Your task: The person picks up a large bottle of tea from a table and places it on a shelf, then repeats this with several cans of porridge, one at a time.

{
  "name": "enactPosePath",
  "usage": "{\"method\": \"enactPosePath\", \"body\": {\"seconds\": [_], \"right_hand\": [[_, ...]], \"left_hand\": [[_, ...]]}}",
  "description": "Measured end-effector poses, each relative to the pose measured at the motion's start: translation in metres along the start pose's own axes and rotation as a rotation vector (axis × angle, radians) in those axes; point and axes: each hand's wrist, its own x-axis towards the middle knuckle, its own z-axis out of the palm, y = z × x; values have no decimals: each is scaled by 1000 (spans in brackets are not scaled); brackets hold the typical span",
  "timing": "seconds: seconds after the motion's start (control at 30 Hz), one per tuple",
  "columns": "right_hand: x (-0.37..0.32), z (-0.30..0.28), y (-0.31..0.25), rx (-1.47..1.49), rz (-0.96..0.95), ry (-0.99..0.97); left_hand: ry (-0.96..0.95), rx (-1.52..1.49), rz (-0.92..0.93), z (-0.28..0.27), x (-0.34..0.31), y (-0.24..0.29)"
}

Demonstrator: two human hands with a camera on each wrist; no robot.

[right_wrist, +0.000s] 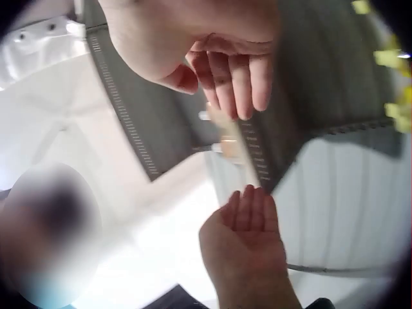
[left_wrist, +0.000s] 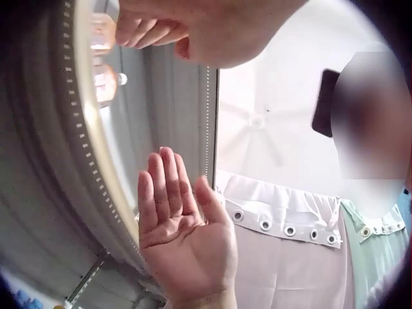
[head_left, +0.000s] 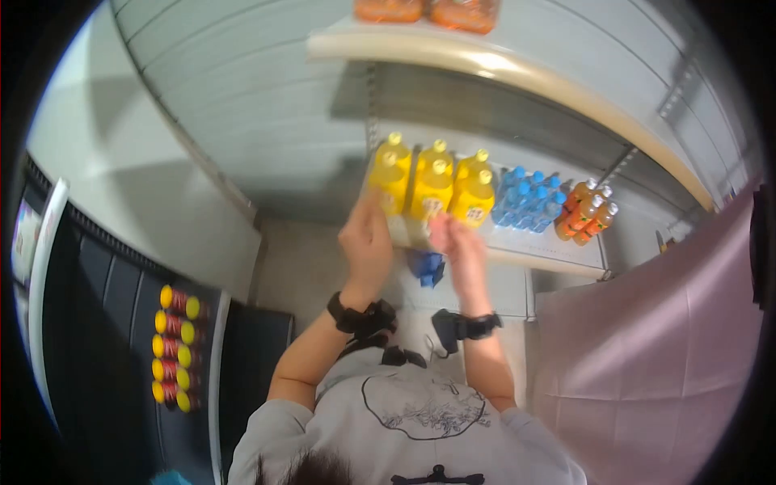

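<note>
Both hands are raised with a gap between them, in front of the yellow bottles [head_left: 432, 194] on the shelf. My left hand [head_left: 368, 242] is beside the leftmost bottles, its fingers blurred in the head view; the right wrist view shows that palm [right_wrist: 248, 248] with fingers extended and nothing in it. My right hand [head_left: 464, 255] is below the right-hand yellow bottles. In the left wrist view its bare palm [left_wrist: 190, 248] faces the camera, fingers straight. Whether any fingertip touches a bottle cannot be told.
Blue-capped bottles [head_left: 529, 198] and orange bottles [head_left: 586, 214] stand further right on the same shelf. An upper shelf [head_left: 485, 65] juts out above. Yellow-lidded jars [head_left: 174, 347] sit at the left, a pink curtain [head_left: 647, 347] hangs at the right, and a blue item [head_left: 428, 268] lies below.
</note>
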Motion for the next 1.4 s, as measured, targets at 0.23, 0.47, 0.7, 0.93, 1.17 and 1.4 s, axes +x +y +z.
{"method": "enactPosePath", "body": {"seconds": [0.23, 0.47, 0.7, 0.93, 1.17, 1.4], "right_hand": [[-42, -63, 144, -89, 547, 183], [-43, -49, 151, -225, 688, -28], [-44, -15, 184, -248, 831, -188], [-63, 53, 227, -339, 891, -378], [-127, 148, 281, -490, 976, -678], [-219, 279, 351, -675, 914, -1101]], "left_hand": [[220, 32, -520, -65, -122, -137], [353, 181, -671, -92, -136, -148], [478, 111, -764, -137, -147, -158], [706, 204, -801, -222, -172, -149], [1036, 65, -727, -336, -200, -127], [1266, 307, -573, -490, -269, -128]]}}
